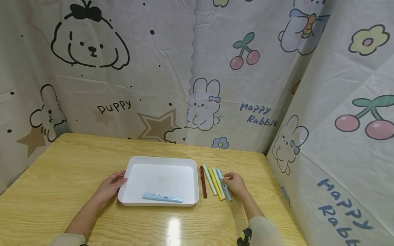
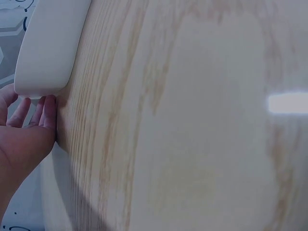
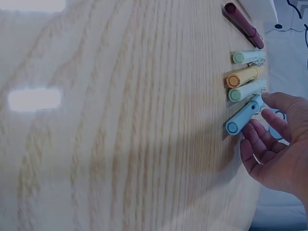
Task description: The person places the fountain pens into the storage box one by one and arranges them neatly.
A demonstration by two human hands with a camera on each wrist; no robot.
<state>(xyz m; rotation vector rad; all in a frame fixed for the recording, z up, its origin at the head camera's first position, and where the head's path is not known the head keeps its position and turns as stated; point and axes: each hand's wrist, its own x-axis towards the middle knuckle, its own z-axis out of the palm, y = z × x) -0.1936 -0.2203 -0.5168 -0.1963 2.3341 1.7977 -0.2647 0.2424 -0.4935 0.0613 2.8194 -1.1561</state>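
Note:
A shallow white tray [image 1: 161, 171] stands on the table, with a light blue pen [image 1: 162, 197] lying inside along its near side. My left hand [image 1: 110, 186] touches the outer left end of the tray; in the left wrist view its fingers [image 2: 50, 113] are extended against the wall. Right of the tray lies a row of capped pens: dark red [image 1: 203, 181], pale green [image 1: 210, 180], yellow [image 1: 216, 184], another pale green [image 1: 219, 183], and a blue pen [image 1: 227, 192] at the right end. My right hand [image 1: 235, 183] pinches this blue pen between thumb and fingers, on the table.
The wooden table [image 1: 172, 225] has a bright light reflection near its front. Printed cloth [image 1: 154, 85] hangs behind the table, and more of it stands close along the right side [image 1: 338, 164].

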